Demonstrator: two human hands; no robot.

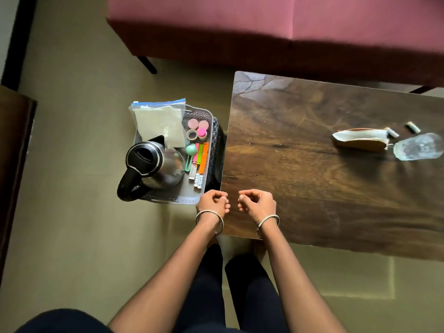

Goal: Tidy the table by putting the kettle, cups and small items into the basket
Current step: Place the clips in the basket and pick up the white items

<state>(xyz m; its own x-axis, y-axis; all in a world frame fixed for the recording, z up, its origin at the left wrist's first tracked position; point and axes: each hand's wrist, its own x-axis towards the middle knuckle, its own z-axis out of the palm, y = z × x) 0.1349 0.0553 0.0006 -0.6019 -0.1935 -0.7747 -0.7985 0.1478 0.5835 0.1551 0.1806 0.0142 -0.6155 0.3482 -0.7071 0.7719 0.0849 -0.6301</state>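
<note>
A grey perforated basket (168, 201) stands on the floor against the left end of the wooden table (312, 188). In it are a steel kettle (153, 164) with a black handle, a zip bag (159, 123), pink round lids (198, 127), a tape roll (192, 134), coloured clips (200, 156) and small white pieces (198, 180). At the table's far right lie a clear glass cup (419, 146) on its side, a tan and white pouch (360, 139) and two small cylinders (413, 127). My left hand (213, 203) and my right hand (257, 204) hover at the table's near-left corner, fingers curled, holding nothing visible.
A maroon sofa (264, 25) runs behind the table and basket. Dark wooden furniture (12, 164) stands at the far left. Olive floor lies between them, and my legs are below the table's near edge.
</note>
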